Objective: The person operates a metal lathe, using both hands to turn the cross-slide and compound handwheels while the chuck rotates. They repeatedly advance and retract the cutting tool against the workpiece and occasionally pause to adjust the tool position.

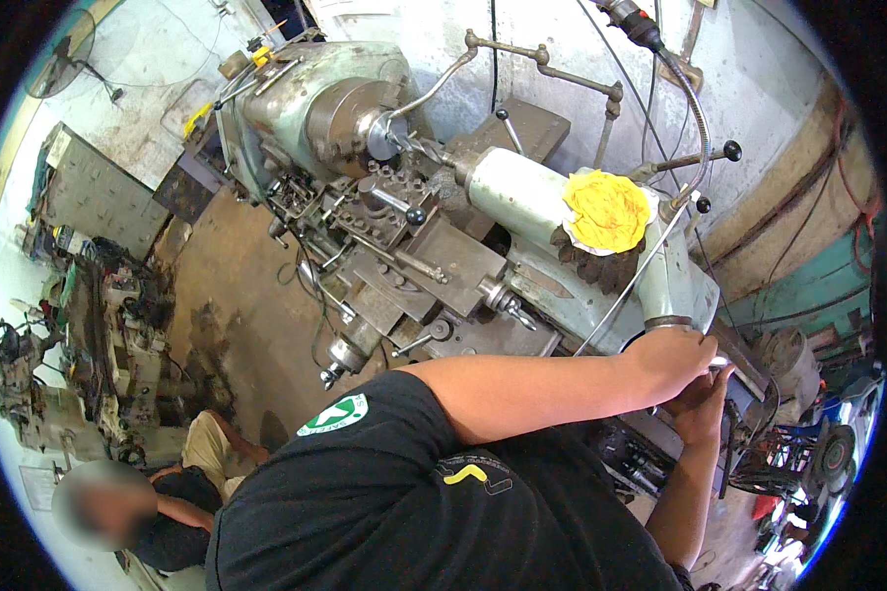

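At the tailstock's outer end, my left hand is closed in a fist, its fingers curled over a small shiny metal handle. Just below it, my right hand is closed around the same spot, its fingers partly hidden behind the left. Most of what both hands grip is covered by them. From the tailstock's pale green barrel a twist drill points at a round metal workpiece in the lathe chuck.
A crumpled yellow cloth and dark gloves lie on the tailstock. The tool post and carriage levers stand before the chuck. A jointed coolant pipe arches behind. Another person sits lower left, near cluttered machinery.
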Available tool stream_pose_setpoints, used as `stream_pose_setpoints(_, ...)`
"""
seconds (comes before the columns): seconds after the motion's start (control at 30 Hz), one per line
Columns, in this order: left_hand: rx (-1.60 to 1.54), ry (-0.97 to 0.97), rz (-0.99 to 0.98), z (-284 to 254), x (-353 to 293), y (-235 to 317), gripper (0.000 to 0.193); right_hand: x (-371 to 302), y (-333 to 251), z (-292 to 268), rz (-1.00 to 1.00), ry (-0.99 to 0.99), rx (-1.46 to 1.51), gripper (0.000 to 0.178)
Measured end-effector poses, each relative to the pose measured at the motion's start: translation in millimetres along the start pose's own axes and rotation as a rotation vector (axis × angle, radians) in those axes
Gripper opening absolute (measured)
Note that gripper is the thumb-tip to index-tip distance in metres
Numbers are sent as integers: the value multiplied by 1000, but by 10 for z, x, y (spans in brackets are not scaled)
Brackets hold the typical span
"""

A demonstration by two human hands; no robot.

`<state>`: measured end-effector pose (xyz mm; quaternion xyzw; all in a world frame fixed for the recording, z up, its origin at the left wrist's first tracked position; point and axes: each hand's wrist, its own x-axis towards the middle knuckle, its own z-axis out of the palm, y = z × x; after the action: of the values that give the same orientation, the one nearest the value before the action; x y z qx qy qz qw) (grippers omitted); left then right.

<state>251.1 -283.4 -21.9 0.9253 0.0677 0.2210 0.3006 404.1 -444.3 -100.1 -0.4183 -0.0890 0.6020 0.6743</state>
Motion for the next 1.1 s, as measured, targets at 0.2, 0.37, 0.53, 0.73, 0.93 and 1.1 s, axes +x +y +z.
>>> stream_pose_setpoints(0.2,-8,12,-2,33,3,-10,21,121,203,-179,5,-52,202,100)
stream_pose_setpoints(0.37,-8,64,6,33,-48,-32,20,197,291,-312,22,11,202,105)
stream_pose_setpoints(0.53,1,104,44,42,-101,-74,20,252,243,-364,22,153,345,109)
stream_pose_setpoints(0.73,5,68,40,-13,-129,-67,26,187,204,-176,4,-19,132,92)
stream_pose_setpoints(0.93,-12,93,61,-8,-142,-89,30,173,196,-115,-14,6,111,94)
stream_pose_setpoints(1.1,-30,127,75,60,-181,-156,32,187,122,-316,-16,1,89,93)
